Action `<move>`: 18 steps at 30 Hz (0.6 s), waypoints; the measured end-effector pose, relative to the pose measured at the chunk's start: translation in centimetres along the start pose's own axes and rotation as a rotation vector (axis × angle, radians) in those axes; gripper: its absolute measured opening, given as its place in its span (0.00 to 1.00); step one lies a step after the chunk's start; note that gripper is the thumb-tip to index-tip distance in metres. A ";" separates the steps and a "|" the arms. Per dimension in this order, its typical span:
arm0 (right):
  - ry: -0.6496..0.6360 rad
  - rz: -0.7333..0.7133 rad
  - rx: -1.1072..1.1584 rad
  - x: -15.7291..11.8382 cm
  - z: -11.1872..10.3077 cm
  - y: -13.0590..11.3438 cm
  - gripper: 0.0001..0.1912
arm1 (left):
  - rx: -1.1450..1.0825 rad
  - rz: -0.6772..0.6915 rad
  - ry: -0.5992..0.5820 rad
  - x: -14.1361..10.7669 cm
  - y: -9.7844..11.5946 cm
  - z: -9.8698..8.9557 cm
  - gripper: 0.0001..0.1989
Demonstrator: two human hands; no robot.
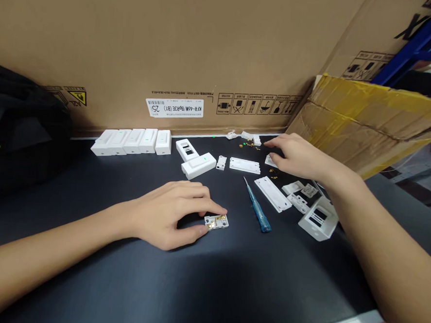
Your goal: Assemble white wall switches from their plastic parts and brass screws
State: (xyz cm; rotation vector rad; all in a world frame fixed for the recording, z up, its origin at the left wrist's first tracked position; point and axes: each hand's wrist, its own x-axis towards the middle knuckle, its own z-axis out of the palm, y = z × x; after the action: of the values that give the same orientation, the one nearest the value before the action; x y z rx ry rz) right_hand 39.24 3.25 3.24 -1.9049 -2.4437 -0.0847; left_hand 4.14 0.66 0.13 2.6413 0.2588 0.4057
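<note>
My left hand [178,213] holds a small white plastic switch base with brass contacts [217,222] between thumb and index finger, low on the dark table. My right hand [298,154] is stretched out at the back right, its thumb and index finger apart. Its fingertips are near small brass parts [249,143] and white plastic pieces [256,140]. Under its thumb a white piece [271,160] is partly covered. A blue-handled screwdriver [258,208] lies between the hands, tip pointing away. Beside it rests a flat white cover plate [273,194].
White assembled switches [132,142] stand in a row at the back left. Another switch [198,166] leans on an open housing [187,150]. A second housing [318,219] sits right, near my forearm. A cardboard box [171,46] walls the back; a black bag [20,135] is left.
</note>
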 end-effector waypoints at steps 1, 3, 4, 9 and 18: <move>0.005 0.000 -0.005 0.1 0.4 0.3 0.23 | -0.002 0.002 0.004 0.0 0.0 0.0 0.18; 0.018 0.006 -0.014 0.4 1.1 0.9 0.26 | -0.008 -0.001 0.010 -0.1 0.0 0.1 0.17; 0.021 0.011 -0.021 0.5 1.3 1.1 0.27 | -0.012 -0.005 0.011 -0.1 0.0 0.1 0.17; -0.026 0.002 -0.045 1.0 2.3 1.2 0.31 | -0.013 0.006 0.011 -0.1 0.1 0.1 0.21; -0.037 -0.030 -0.015 1.1 1.7 0.7 0.23 | -0.004 0.007 -0.026 -0.2 -0.3 0.0 0.18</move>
State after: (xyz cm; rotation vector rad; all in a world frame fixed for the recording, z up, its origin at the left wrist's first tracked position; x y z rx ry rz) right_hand 39.66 4.60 1.64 -1.8933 -2.5022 -0.0697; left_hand 3.94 0.90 -0.01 2.6426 0.2404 0.3740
